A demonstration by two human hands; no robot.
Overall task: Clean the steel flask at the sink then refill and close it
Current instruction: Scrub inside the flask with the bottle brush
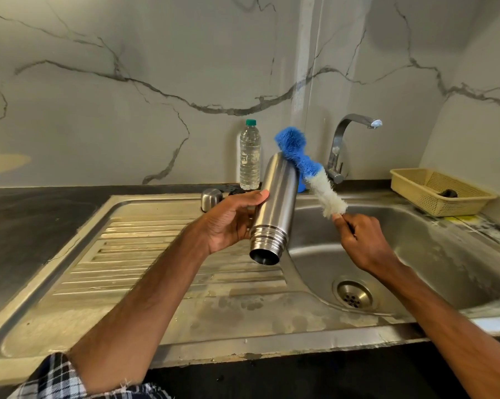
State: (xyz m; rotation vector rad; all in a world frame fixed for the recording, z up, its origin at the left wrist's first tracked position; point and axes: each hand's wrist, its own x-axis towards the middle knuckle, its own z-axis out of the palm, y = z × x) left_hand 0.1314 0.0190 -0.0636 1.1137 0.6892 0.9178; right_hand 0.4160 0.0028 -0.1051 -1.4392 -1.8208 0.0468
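Left hand [228,223] curled around steel flask [273,208]; right hand [358,234] pinching bottle brush [306,168].

Centre frame: my left hand [228,223] grips the flask [274,203], tilted, its open mouth toward me. My right hand [358,237] pinches the brush [309,165] by its handle, blue bristles against the flask's far end. Sink [444,254] lower right. Tap [341,145] and bottle [250,159] stand behind, and a basket [410,182] sits at right.

Dark counter [27,226], inset steel sink [156,326], water bottle [250,159], steel cap [211,198], yellow basket [410,194]
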